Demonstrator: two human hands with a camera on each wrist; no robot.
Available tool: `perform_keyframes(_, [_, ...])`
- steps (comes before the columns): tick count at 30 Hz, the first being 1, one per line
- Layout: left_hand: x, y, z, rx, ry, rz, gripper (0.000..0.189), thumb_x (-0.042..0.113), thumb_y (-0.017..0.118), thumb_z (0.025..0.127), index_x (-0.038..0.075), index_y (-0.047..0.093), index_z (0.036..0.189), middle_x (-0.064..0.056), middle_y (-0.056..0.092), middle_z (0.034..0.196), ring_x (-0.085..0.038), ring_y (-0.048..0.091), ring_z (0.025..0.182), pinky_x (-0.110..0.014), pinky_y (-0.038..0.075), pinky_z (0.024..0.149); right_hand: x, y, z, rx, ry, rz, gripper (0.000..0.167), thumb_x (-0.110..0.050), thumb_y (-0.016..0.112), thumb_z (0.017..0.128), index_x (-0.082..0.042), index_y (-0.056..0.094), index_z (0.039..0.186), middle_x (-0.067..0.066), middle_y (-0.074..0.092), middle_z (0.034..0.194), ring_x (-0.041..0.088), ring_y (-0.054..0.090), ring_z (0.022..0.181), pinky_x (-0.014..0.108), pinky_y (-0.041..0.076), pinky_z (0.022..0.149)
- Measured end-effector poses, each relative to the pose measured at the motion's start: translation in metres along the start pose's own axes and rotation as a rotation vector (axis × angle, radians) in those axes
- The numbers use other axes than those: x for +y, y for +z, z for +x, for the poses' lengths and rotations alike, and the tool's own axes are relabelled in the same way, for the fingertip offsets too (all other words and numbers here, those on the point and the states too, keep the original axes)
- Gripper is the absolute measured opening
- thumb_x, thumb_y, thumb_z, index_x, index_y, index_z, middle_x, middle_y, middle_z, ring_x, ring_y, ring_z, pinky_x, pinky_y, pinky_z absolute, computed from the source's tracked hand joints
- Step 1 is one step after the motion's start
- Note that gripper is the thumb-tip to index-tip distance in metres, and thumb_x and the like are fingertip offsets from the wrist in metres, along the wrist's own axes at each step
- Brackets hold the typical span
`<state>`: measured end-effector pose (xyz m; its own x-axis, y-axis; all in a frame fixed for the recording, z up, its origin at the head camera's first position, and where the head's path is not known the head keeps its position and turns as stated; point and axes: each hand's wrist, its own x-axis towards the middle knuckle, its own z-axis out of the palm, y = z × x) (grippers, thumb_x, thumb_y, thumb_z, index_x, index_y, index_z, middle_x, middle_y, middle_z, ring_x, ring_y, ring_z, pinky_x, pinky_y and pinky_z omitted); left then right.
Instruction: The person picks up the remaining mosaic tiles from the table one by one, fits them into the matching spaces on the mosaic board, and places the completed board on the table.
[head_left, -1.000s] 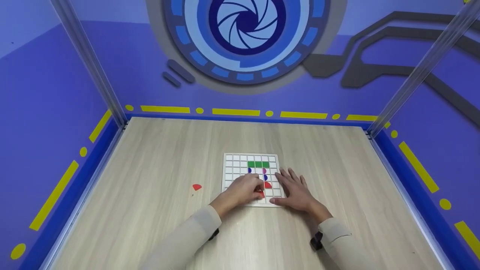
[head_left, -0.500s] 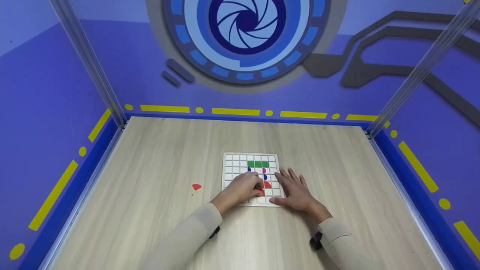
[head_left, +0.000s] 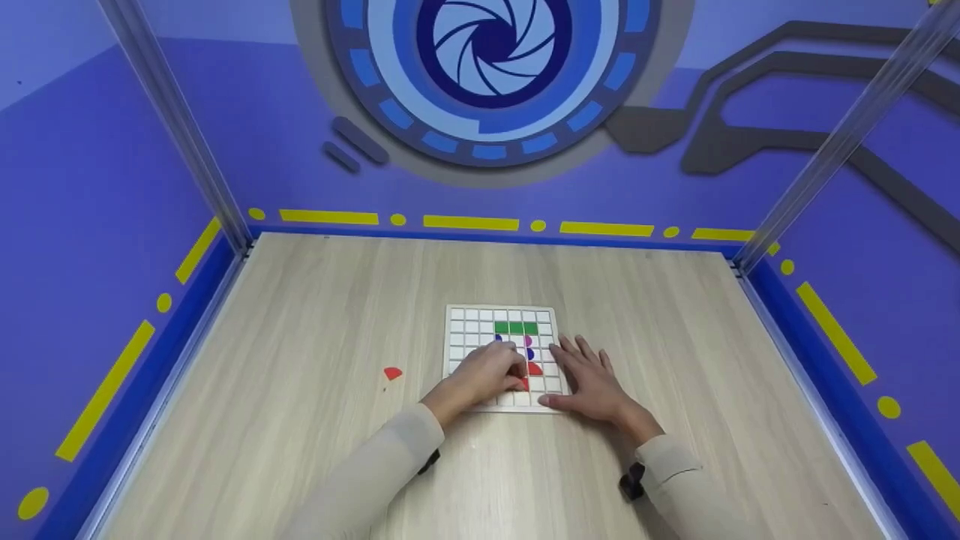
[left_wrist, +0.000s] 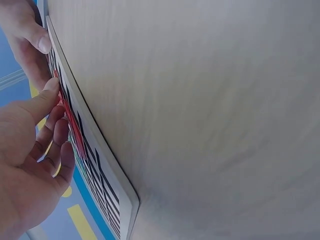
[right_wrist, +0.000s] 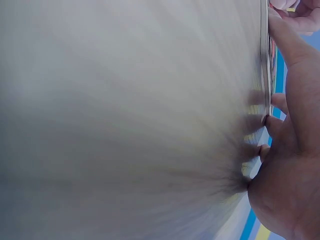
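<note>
A white gridded board (head_left: pixel 459 328) lies flat on the wooden table. My left hand (head_left: pixel 484 373) reaches over its lower middle, thumb and curled fingers pinching a red piece (head_left: pixel 523 385) low against the grid; the fingers partly hide it. In the left wrist view, the thumb tip (left_wrist: pixel 51 85) meets a red piece (left_wrist: pixel 75 127) close on the board. On the board's right edge rests my right hand (head_left: pixel 592 382), fingers spread and thumb over the lower right cells. Beyond the left fingers sit another red piece (head_left: pixel 535 369), a blue half-round (head_left: pixel 530 354), a pink half-round (head_left: pixel 528 341) and green squares (head_left: pixel 516 328).
A loose red quarter-circle (head_left: pixel 393 373) lies on the table (head_left: pixel 322 330) left of the board, with a tiny dark speck just below it. Blue printed walls (head_left: pixel 480 180) with metal corner posts (head_left: pixel 184 127) enclose the table at the back and both sides.
The red piece under my left thumb has shifted slightly away from me into line with its cell, the thumb moving with it. My right hand has stayed put.
</note>
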<state>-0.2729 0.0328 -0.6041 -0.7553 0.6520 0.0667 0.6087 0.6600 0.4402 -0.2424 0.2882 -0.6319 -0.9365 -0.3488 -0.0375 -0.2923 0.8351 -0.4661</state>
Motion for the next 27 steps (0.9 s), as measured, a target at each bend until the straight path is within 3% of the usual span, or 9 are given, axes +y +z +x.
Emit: perform_keyframes(27, [0.0031,-0.0003,0.0017,-0.024,0.0,0.083,0.012,0.028,0.081,0.096,0.017,0.079,0.1,0.003,0.065,0.098,-0.013,0.058,0.089,-0.032,0.052,0.082,0.0002,0.0006,0.0,-0.006,0.009,-0.008,0.108,-0.076,0.072,0.084,-0.019,0.033,0.167,0.008,0.018,0.176,0.038,0.005,0.162,0.069,0.0,0.123])
